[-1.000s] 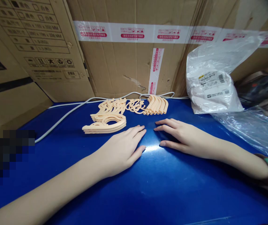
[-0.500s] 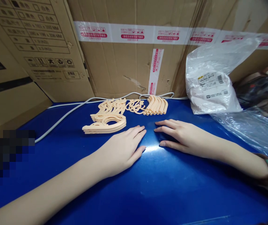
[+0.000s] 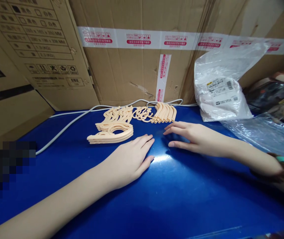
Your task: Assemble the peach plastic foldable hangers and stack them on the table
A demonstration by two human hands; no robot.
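Note:
My left hand [image 3: 132,159] lies flat on the blue table [image 3: 137,212], fingers outstretched and holding nothing. Just beyond it is a stack of cream plastic pieces [image 3: 112,133] with curved openings, which look like hanger centre parts. My right hand [image 3: 191,137] hovers slightly above the table, open, with its fingers pointing left. Nearest to that hand sits a row of curved cream tubes [image 3: 165,113], like hanger arms. Left of the tubes are cream hooks [image 3: 142,114] in a loose heap. Several wavy cream pieces [image 3: 118,114] lie behind the stack.
Cardboard boxes [image 3: 132,73] wall off the back and left. A white cable [image 3: 67,126] runs along the rear of the table. At the right stand a white plastic bag [image 3: 221,89] with a label and a clear plastic sheet [image 3: 276,136].
My right hand has lifted a little off the table, and a shadow now shows under it. My left hand stays in place. The view has shifted slightly.

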